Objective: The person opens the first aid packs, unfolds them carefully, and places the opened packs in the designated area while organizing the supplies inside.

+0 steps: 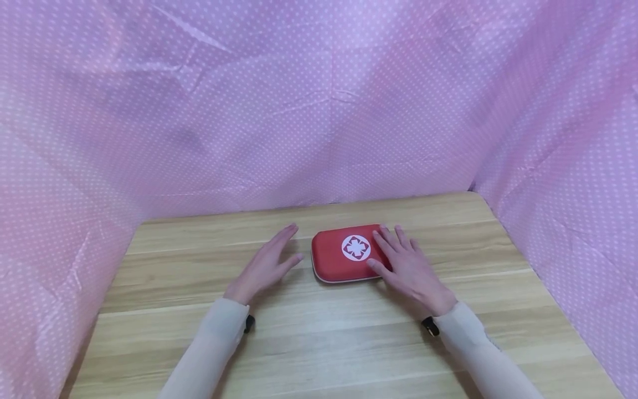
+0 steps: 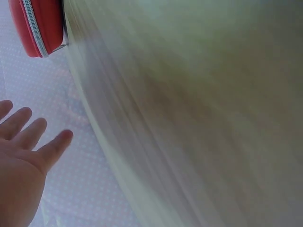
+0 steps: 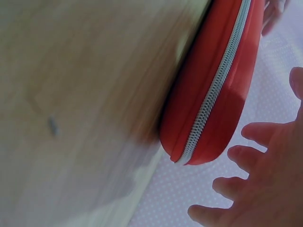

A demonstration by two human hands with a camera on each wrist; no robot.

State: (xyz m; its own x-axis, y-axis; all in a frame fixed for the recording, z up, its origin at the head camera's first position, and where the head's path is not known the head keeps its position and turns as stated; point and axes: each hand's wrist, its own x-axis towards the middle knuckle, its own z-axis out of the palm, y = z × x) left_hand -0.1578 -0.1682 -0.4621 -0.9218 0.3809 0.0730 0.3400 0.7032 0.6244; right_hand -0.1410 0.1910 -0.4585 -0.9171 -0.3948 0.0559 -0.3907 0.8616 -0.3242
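Observation:
A red zippered first-aid case (image 1: 331, 257) with a round white cross emblem lies flat on the wooden table, its long side running left to right. My right hand (image 1: 411, 269) is over the case's right end, fingers spread and thumb near the emblem; in the right wrist view its fingertips (image 3: 236, 156) stand apart from the case's zippered side. My left hand (image 1: 264, 266) hovers left of the case with straight fingers and holds nothing. A gap separates its thumb from the case's left end. The silver zipper (image 3: 213, 90) is closed along the side that shows.
The light wooden table (image 1: 319, 343) has rounded far corners. Pink polka-dotted cloth (image 1: 299, 111) hangs behind it and along both sides. Black bands (image 1: 431, 327) show at both wrists by the light sleeves.

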